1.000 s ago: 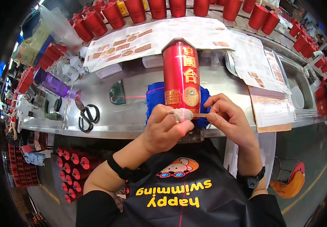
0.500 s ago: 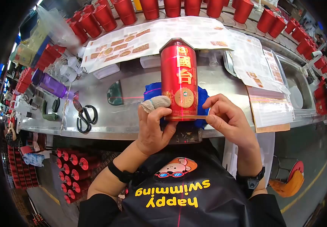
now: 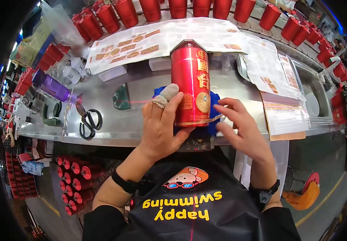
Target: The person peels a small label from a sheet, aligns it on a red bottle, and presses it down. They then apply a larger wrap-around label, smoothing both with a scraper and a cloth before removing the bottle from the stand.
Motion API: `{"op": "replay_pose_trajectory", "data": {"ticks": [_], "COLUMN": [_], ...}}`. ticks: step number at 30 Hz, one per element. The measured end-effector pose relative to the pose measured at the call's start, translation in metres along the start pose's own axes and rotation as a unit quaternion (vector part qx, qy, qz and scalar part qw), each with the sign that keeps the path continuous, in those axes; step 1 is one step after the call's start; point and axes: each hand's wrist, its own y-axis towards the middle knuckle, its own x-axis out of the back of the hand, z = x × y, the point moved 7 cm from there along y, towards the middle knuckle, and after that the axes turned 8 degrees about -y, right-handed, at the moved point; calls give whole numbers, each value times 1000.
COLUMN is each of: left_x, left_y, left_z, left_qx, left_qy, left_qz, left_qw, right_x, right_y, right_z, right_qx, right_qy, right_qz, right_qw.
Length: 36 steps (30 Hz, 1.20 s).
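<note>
A red bottle (image 3: 187, 80) with gold characters and a round gold emblem lies on a blue cloth (image 3: 215, 100), its base toward me. My left hand (image 3: 160, 124) grips the lower left side of the bottle, with pale covers on a finger. A thin gold strip (image 3: 201, 121) runs around the bottle near its base, and its loose end sticks out at the right. My right hand (image 3: 242, 126) is beside that end, fingers apart; no hold on the strip shows.
Black-handled scissors (image 3: 89, 123), a green scraper (image 3: 121, 97) and a purple bottle (image 3: 52, 85) are at the left. Label sheets (image 3: 161, 40) lie behind the red bottle, more papers (image 3: 286, 116) at the right. Red bottles (image 3: 151, 10) line the conveyor at the back.
The red bottle has turned, its characters and emblem shifting right. My left hand has moved up its side. My right hand has opened and let go of the strip's end. Conveyor bottles have shifted.
</note>
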Motion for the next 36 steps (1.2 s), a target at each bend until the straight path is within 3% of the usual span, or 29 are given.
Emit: {"op": "replay_pose_trajectory", "data": {"ticks": [4,10,16,19,26,36], "left_x": [1,2,4,-3,-7,-11], "left_y": [0,1,-1,-8,-8,-9], "left_z": [2,1,10,19,16,16], "left_qx": [-2,1,59,141,140,152], "left_qy": [21,66,-192,-229,-219,-244], "left_qz": [12,66,20,3,-16,-27], "left_qw": [1000,996,979,963,965,957], "right_x": [-8,-7,-1,-1,4,-4], "right_y": [5,3,1,2,3,0], "right_z": [5,4,4,12,25,-6], "right_qx": [24,-36,-87,-76,-45,-83], "right_qy": [-20,65,181,224,272,175], "right_qz": [-2,38,66,62,65,34], "right_qw": [1000,997,977,970,959,980]}}
